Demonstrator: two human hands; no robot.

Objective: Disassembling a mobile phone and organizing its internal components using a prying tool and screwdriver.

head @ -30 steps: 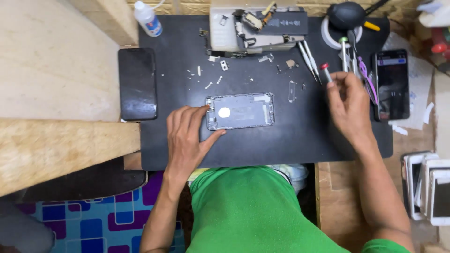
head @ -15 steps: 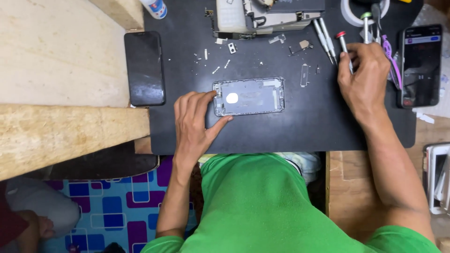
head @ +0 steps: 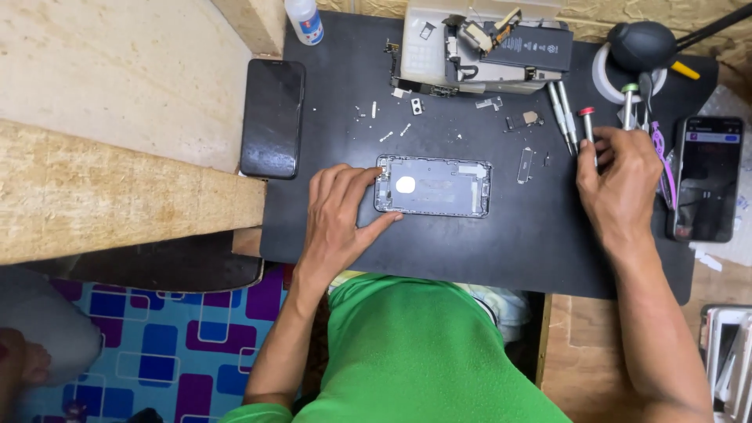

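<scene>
An opened phone housing (head: 433, 186) lies flat in the middle of a black work mat (head: 470, 243). My left hand (head: 341, 215) rests on the mat with fingers spread, pressing the housing's left end. My right hand (head: 619, 184) is at the mat's right side among a row of small screwdrivers, its fingers closing around the red-capped screwdriver (head: 587, 125). Two grey drivers (head: 562, 113) lie just left of it. Whether the red-capped driver is lifted off the mat cannot be told.
A black phone (head: 272, 117) lies face down at the mat's left edge, a lit phone (head: 706, 178) at the right. Removed phone parts and a battery (head: 478, 43) sit at the back, with loose screws, a bottle (head: 304, 19), a dust blower (head: 642, 43) and tape roll.
The camera view has shifted and drawn closer. My right hand has moved down slightly along the screwdrivers onto the red-capped one. My left hand stays on the housing.
</scene>
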